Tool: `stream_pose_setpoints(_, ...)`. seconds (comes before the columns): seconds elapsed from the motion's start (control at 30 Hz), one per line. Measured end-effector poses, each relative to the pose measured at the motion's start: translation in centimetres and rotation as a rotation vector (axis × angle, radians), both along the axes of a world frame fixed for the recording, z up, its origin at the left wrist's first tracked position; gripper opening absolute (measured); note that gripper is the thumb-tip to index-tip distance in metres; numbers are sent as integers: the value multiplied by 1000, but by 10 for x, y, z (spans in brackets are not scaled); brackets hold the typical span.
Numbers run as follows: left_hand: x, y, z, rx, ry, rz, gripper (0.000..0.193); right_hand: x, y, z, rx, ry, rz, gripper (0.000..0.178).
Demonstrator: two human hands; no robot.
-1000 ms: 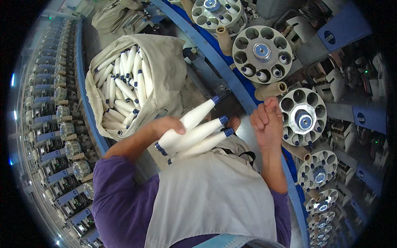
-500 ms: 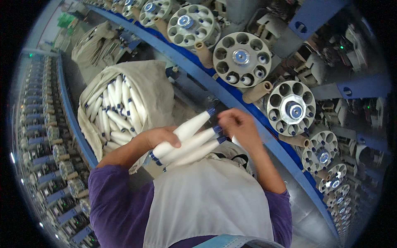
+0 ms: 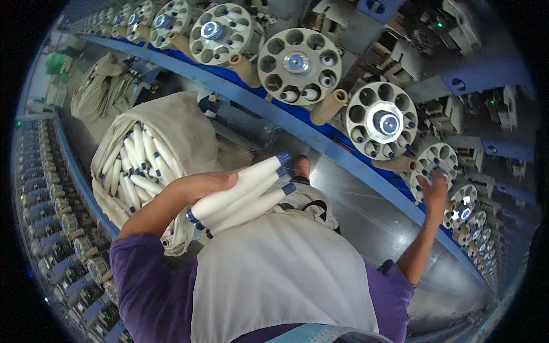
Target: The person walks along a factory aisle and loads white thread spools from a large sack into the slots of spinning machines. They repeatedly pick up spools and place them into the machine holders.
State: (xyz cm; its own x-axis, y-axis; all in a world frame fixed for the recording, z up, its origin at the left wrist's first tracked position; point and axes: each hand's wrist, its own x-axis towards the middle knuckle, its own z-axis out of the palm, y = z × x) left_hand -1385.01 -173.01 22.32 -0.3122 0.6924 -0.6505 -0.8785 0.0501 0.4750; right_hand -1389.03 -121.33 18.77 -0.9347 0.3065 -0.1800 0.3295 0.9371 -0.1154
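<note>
Three white yarn bobbins with blue tips lie side by side against my apron. My left hand is closed round them, its thumb across the top one. Far off to the right, my right hand is at the near edge of a round bobbin magazine on the machine. Its fingers are smeared by motion, so what they hold, if anything, does not show. A large cloth sack full of similar white bobbins stands left of my left hand.
More round magazines with bobbins in some pockets line the blue machine rail. Brown cones stick out between them. Another machine row runs along the left. A second sack sits farther back.
My right hand has gone from beside the bobbin tips out to a magazine on the right. The left hand still holds the bobbins, and the whole view has shifted along the machine.
</note>
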Motion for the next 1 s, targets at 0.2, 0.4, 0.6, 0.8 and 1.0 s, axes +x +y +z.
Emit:
stream_pose_setpoints(0.2, -26, 37, -4, 2, 27, -114, 94, 31, -198, -31, -1263, -412, 732, 40)
stream_pose_setpoints(0.4, -42, 45, -32, -566, 1158, -80, 103, 9, -181, -4, -1103, -127, 426, 27)
stream_pose_setpoints(0.6, -149, 48, -94, -605, 1356, 852, 77, -105, -207, -8, -893, 407, 692, 18)
stream_pose_setpoints(0.8, -264, 33, -135, -472, 1575, 837, 72, -172, -301, -40, -336, 102, 898, 28)
stream_pose_setpoints(1.0, -296, 50, -185, -465, 1445, 944, 49, -236, -299, -54, -886, 48, 714, 18)
